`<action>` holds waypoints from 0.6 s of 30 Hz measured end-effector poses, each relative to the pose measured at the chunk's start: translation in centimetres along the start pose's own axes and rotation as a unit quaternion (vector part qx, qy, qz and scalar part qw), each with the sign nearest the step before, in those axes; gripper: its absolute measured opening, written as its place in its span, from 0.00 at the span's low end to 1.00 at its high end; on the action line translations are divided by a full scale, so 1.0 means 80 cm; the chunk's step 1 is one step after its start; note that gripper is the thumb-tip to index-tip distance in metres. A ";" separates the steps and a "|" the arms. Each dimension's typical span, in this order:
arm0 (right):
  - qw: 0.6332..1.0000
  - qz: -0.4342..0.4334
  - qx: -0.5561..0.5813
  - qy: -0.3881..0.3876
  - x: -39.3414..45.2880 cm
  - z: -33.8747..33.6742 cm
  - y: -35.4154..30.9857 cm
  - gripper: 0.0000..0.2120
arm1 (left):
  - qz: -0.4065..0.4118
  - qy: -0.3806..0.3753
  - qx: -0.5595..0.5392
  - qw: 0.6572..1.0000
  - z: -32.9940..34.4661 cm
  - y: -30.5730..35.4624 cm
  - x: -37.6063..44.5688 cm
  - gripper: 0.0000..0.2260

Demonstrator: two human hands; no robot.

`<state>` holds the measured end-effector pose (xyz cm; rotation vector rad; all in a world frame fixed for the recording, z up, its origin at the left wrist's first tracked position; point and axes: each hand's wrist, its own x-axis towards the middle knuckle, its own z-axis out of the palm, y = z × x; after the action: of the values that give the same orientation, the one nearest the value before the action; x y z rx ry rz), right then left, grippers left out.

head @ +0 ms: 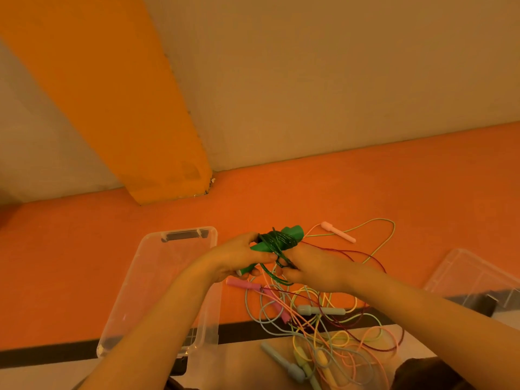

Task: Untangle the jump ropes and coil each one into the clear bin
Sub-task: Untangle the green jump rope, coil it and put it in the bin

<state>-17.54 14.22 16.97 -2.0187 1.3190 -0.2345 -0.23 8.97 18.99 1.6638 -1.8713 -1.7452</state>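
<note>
While the left hand (239,258) gripped the green handles (277,240) wound with the green rope (277,266), the right hand (312,270) pinched a loose loop, above the orange floor (309,192), between the clear bin (168,277) and the tangled pastel ropes (323,327)

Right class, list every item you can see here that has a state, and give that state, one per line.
green jump rope: cord wound round its handles, held off the floor
left hand: grips the green handles
right hand: pinches the green cord
clear bin: open, nothing inside
other ropes: tangled on floor
</note>
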 end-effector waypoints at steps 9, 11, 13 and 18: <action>0.995 0.017 0.095 0.032 -0.001 -0.003 0.001 0.09 | 0.031 0.104 -0.051 0.993 0.017 -0.003 0.012 0.18; 0.994 0.018 0.102 0.026 0.001 -0.002 0.002 0.11 | 0.038 0.105 -0.042 0.993 0.017 -0.002 0.011 0.19; 0.995 0.024 0.092 0.022 0.003 0.002 0.002 0.12 | 0.048 0.110 -0.018 0.993 0.019 -0.002 0.012 0.18; 0.987 0.059 0.139 0.057 0.005 0.007 -0.002 0.15 | 0.062 0.122 0.000 0.991 0.022 -0.001 0.019 0.16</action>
<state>-16.95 14.18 16.54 -1.7094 1.3877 -0.4583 -1.98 9.04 17.52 1.6365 -1.8213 -1.4230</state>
